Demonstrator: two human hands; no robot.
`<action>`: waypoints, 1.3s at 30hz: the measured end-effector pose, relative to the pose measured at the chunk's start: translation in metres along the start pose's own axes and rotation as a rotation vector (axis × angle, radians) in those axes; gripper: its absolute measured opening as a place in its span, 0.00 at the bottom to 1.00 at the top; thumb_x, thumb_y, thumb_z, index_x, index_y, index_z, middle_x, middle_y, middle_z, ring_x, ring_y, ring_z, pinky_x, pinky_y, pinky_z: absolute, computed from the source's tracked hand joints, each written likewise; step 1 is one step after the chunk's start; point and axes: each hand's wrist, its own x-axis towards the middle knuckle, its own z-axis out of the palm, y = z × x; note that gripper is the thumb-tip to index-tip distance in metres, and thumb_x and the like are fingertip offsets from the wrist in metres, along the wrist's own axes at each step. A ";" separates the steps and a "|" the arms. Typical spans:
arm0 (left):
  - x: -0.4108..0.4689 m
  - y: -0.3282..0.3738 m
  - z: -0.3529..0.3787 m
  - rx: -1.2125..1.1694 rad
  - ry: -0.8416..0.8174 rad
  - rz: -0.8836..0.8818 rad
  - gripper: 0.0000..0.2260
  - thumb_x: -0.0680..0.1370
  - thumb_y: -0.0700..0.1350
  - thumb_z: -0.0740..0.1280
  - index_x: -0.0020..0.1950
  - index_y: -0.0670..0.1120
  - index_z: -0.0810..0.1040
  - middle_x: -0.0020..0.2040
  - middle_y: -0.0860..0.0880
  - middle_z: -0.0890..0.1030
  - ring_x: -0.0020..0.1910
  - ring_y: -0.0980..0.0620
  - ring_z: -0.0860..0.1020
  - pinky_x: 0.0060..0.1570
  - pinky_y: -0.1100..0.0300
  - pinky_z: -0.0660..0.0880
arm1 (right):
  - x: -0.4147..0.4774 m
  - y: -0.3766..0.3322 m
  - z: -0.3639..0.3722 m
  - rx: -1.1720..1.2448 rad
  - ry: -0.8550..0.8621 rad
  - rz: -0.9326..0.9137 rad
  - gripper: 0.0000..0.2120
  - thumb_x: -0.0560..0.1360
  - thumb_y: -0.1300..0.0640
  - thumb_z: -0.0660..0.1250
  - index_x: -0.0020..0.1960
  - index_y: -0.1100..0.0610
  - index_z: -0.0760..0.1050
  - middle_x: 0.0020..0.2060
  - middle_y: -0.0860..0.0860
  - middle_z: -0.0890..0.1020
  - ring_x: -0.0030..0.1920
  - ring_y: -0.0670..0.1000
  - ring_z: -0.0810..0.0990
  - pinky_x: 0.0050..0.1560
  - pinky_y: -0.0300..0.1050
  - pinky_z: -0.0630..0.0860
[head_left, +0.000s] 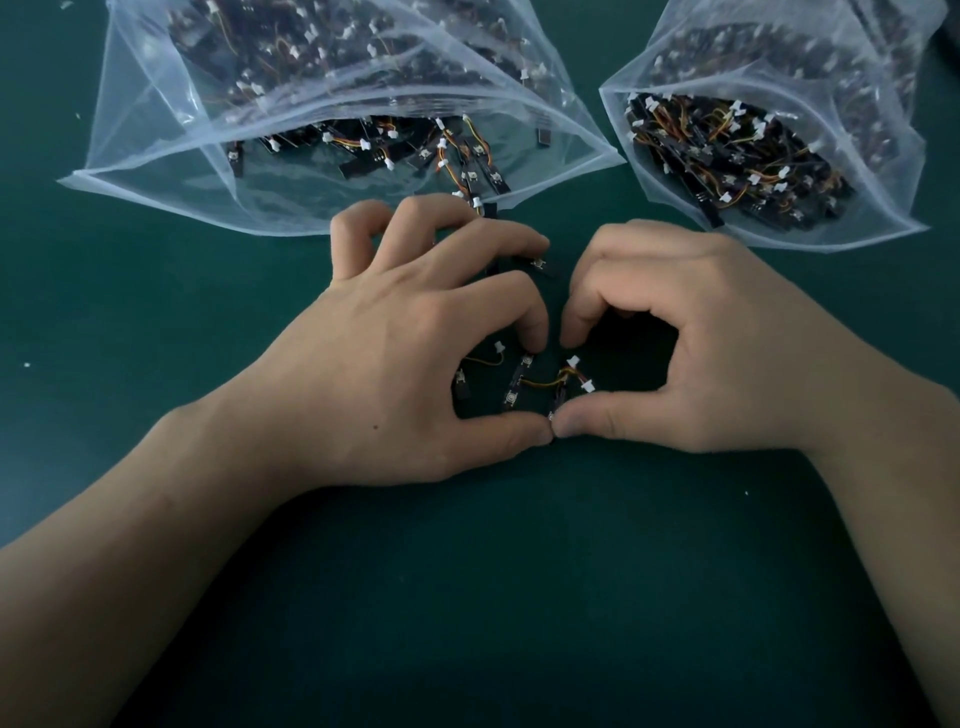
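The left hand (415, 358) and right hand (691, 343) curl into a ring on the green bench (519, 571), thumb tips meeting, closed round a cluster of wired boards (524, 384). The left fingers hide some of the cluster and rest over a stray board (540, 264), and beyond lie the left bag (171, 171) and right bag (883, 171), both open and full of the same parts. The boards are short black strips joined by yellow-orange wires with white plugs.

The person's left grip (415, 374) and right grip (691, 338) are bare, as are the left forearm (156, 561) and right forearm (893, 499). Nails are cut short. A small dark mole (375, 427) marks the left grip's back.
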 end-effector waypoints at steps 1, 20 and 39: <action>0.000 0.000 -0.001 -0.008 -0.009 0.001 0.22 0.71 0.72 0.68 0.55 0.59 0.78 0.75 0.58 0.71 0.76 0.47 0.64 0.70 0.44 0.54 | 0.000 0.000 0.000 -0.004 0.004 0.003 0.21 0.69 0.33 0.75 0.49 0.49 0.81 0.48 0.45 0.78 0.48 0.49 0.77 0.47 0.54 0.75; 0.000 -0.002 -0.001 -0.029 0.003 -0.004 0.18 0.71 0.68 0.69 0.55 0.59 0.79 0.74 0.60 0.71 0.75 0.48 0.63 0.68 0.46 0.54 | -0.002 -0.006 -0.002 -0.036 -0.037 0.027 0.29 0.65 0.27 0.75 0.53 0.48 0.79 0.48 0.43 0.76 0.49 0.47 0.74 0.49 0.50 0.74; 0.000 -0.022 -0.014 -0.114 0.061 0.016 0.01 0.71 0.45 0.68 0.40 0.51 0.78 0.31 0.54 0.73 0.35 0.50 0.74 0.36 0.48 0.75 | -0.001 -0.006 0.002 -0.049 -0.022 0.008 0.29 0.66 0.29 0.75 0.57 0.48 0.81 0.49 0.45 0.76 0.50 0.49 0.75 0.51 0.53 0.76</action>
